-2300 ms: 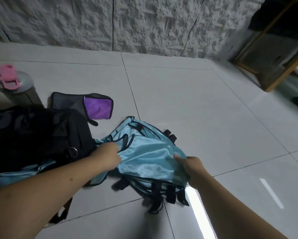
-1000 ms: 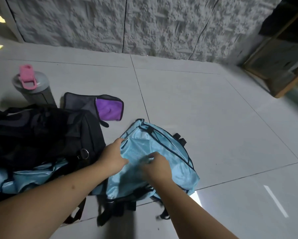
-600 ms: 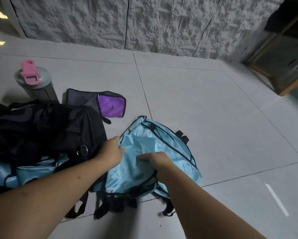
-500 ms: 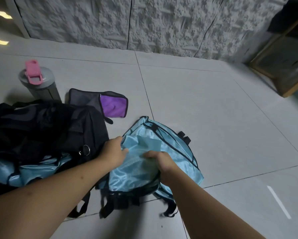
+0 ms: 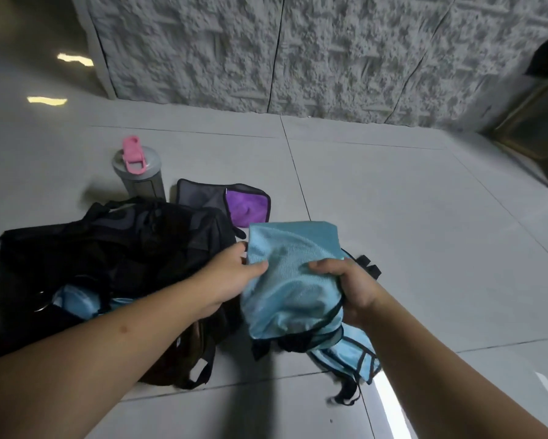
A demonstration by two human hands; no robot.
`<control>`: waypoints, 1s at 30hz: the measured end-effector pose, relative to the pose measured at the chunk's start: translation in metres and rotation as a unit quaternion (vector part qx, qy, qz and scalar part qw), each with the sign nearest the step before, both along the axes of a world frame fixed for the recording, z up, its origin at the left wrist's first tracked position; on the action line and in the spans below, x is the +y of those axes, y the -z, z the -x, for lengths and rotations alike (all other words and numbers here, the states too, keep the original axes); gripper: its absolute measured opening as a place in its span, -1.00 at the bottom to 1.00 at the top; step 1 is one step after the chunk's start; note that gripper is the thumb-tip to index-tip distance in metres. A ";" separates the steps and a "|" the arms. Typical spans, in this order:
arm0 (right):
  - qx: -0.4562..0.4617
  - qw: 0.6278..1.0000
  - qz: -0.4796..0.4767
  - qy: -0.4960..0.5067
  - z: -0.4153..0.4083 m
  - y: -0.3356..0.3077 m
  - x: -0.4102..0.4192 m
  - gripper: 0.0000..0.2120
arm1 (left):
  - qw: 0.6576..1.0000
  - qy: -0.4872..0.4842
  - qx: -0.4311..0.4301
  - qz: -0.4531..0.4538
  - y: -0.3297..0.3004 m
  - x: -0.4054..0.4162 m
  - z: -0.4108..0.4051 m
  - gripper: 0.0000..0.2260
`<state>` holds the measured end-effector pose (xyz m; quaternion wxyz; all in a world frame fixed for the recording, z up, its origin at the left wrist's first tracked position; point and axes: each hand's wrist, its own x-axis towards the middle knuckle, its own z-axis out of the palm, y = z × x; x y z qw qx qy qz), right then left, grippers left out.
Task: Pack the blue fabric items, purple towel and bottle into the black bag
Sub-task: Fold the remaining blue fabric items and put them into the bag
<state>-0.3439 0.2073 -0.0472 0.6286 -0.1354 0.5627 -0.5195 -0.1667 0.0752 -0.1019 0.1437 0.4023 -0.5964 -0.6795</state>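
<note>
Hands gripped the folded blue fabric item (image 5: pixel 290 280) off the floor, left hand (image 5: pixel 231 277) and right hand (image 5: pixel 350 288) bunching it compact (presumably to fit), just right of the open black bag (image 5: pixel 114 248) beside the left hand.

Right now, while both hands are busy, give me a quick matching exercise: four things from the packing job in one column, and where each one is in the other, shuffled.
Things:
1. blue fabric item
2. bottle
3. purple towel
4. black bag

Places:
A. standing on the floor behind the bag
B. gripped by the left hand and the right hand
C. lying open on the floor, other blue fabric showing inside
D. tucked in a dark mesh pouch beside the bottle

Pairs: 1-B, 2-A, 3-D, 4-C
</note>
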 end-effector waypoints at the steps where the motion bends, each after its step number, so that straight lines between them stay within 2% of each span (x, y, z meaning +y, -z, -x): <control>1: 0.004 1.000 0.009 -0.008 -0.004 -0.006 -0.003 -0.59 | 1.000 -0.011 0.016 -0.013 -0.007 0.000 -0.008 -0.70; 5: -0.025 0.998 0.038 -0.033 -0.032 -0.023 -0.019 -0.48 | 0.989 -0.059 0.089 -0.101 -0.037 0.000 -0.047 -0.70; 8: -0.060 0.995 0.055 -0.049 -0.061 -0.030 -0.031 -0.54 | 0.973 -0.053 0.126 -0.188 -0.054 -0.008 -0.087 -0.65; 11: -0.086 0.993 0.056 -0.067 -0.091 -0.030 -0.045 -0.53 | 0.960 -0.054 0.122 -0.246 -0.059 -0.019 -0.126 -0.39; 14: -0.095 0.991 0.052 -0.083 -0.120 -0.026 -0.057 -0.65 | 0.955 -0.035 0.120 -0.271 -0.061 -0.030 -0.164 -0.38; 18: -0.049 0.992 -0.012 -0.112 -0.158 -0.007 -0.065 -0.64 | 0.970 0.008 0.021 -0.244 -0.050 -0.043 -0.203 -0.60; 21: -0.010 0.989 -0.071 -0.127 -0.186 0.012 -0.065 -0.63 | 0.971 0.054 -0.099 -0.211 -0.033 -0.046 -0.220 -0.65; 23: -0.005 0.986 -0.100 -0.136 -0.200 0.023 -0.063 -0.70 | 0.968 0.055 -0.172 -0.175 -0.022 -0.048 -0.225 -0.55; 26: 0.004 0.979 -0.142 -0.145 -0.211 0.031 -0.061 -0.71 | 0.964 0.021 -0.240 -0.116 -0.012 -0.051 -0.224 -0.04; 27: 0.008 0.977 -0.156 -0.142 -0.213 0.033 -0.063 -0.72 | 0.962 0.012 -0.255 -0.098 -0.013 -0.052 -0.222 0.04; 28: 0.011 0.977 -0.166 -0.134 -0.214 0.035 -0.066 -0.72 | 0.962 0.003 -0.262 -0.080 -0.013 -0.053 -0.219 0.03; 30: 0.016 0.976 -0.179 -0.120 -0.216 0.038 -0.074 -0.70 | 0.967 -0.024 -0.249 -0.044 -0.010 -0.055 -0.214 -0.10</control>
